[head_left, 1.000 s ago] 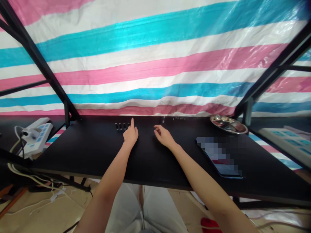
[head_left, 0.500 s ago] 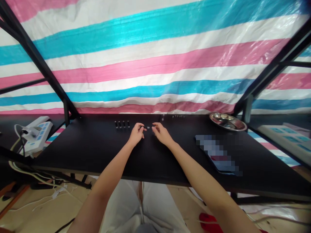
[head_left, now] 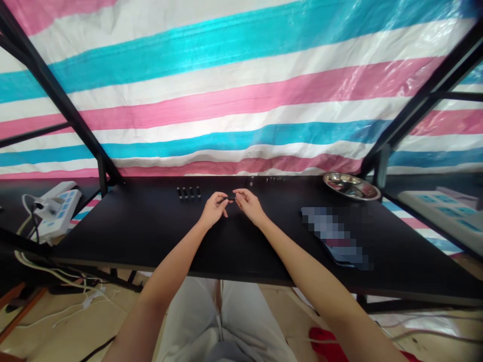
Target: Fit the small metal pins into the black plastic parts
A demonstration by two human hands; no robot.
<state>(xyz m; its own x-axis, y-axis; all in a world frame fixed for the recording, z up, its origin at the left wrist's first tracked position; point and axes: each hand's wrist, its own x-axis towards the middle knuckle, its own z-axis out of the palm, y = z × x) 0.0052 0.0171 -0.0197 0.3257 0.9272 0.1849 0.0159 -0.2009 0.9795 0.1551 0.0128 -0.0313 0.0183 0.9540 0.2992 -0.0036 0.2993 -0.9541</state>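
Note:
Between my two hands, over the middle of the black table (head_left: 143,231), is a short thin dark tube (head_left: 231,199). My left hand (head_left: 213,210) pinches its left end between thumb and fingers. At the tube's right end the thumb and fingers of my right hand (head_left: 249,207) are pressed together, hiding whatever small part lies there. Several short black tubes (head_left: 191,192) with pale ends are lined up in a row to the left of my left hand. Behind my right hand lie a small clear or silvery piece (head_left: 251,181) and a row of tiny pieces (head_left: 275,179).
A round shiny metal dish (head_left: 350,187) sits at the table's back right. Nearer on the right lies a blurred bluish flat item (head_left: 335,239). Power strips (head_left: 60,211) with cables stand on the left. A striped sheet (head_left: 234,100) hangs behind, between black frame posts (head_left: 71,110).
My right hand has closed in from the right and now meets the tube's right end, covering its silvery tip. The left hand keeps its hold. The camera view has shifted slightly.

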